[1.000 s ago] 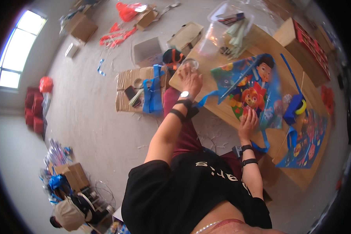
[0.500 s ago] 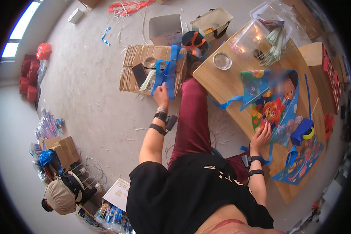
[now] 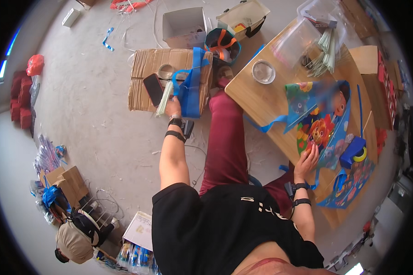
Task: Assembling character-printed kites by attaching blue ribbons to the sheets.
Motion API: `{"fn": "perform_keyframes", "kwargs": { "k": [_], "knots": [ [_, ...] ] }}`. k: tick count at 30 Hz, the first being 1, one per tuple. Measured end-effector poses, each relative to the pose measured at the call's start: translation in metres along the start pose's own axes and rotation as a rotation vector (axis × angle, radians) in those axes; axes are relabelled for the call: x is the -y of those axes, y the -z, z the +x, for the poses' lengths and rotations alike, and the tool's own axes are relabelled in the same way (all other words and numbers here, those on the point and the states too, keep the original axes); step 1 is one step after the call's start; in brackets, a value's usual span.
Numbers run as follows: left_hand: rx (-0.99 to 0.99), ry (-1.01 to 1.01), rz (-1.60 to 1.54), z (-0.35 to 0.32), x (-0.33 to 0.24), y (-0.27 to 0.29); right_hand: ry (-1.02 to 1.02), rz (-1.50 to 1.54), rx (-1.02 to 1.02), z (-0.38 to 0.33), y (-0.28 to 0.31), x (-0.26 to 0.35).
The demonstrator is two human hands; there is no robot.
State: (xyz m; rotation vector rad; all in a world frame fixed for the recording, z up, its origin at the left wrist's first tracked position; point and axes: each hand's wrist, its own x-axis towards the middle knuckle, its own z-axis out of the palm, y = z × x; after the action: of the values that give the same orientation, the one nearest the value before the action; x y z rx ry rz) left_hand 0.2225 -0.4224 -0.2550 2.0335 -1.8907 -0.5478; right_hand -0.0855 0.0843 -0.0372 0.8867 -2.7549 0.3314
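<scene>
Gripping blue bag (image 3: pixel 190 89) on cardboard box (image 3: pixel 144 75) with left hand (image 3: pixel 173 107); right hand (image 3: pixel 307 158) open, flat on cartoon bag (image 3: pixel 319 119).

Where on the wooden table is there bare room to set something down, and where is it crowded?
Bare wood shows on the wooden table at its near-left corner, between the round metal dish and the cartoon kite. The far end is crowded with clear plastic bags and pale sticks. The right hand presses on the kite.
</scene>
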Motion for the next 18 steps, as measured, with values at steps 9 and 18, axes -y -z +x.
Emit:
{"fn": "perform_keyframes", "kwargs": {
  "k": [9, 18],
  "knots": [
    [0.222, -0.038, -0.656, 0.004, 0.004, 0.041, 0.023, -0.012, -0.022, 0.001, -0.001, -0.007],
    [0.169, -0.192, -0.124, 0.007, 0.039, 0.033, 0.018, 0.019, -0.018, 0.002, -0.003, 0.004]
  ]
}}
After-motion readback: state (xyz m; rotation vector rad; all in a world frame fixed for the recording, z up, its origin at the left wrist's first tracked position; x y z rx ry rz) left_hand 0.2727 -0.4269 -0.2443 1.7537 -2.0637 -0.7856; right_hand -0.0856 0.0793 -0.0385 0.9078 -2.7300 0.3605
